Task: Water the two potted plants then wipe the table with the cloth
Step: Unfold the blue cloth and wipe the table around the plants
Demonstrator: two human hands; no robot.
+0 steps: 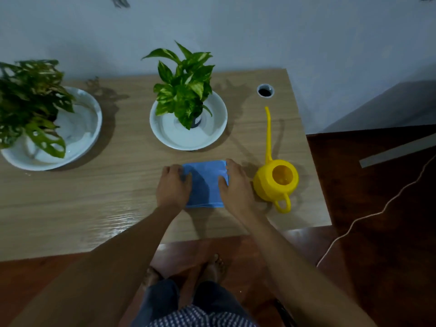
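A folded blue cloth [205, 185] lies flat on the wooden table [94, 197] near its front edge. My left hand [173, 187] rests on the cloth's left side and my right hand [236, 187] on its right side, fingers pressed down on the fabric. A yellow watering can [276, 180] with a long thin spout stands just right of my right hand. One potted plant [186, 90] stands in a white dish [179, 138] behind the cloth. The second potted plant [28, 102] sits in a larger white dish [89, 128] at the far left.
A round cable hole [265, 90] is set in the table's back right corner. The table's right edge runs just beyond the can. A thin cord [377, 208] trails over the dark floor at right. My bare feet show below the front edge.
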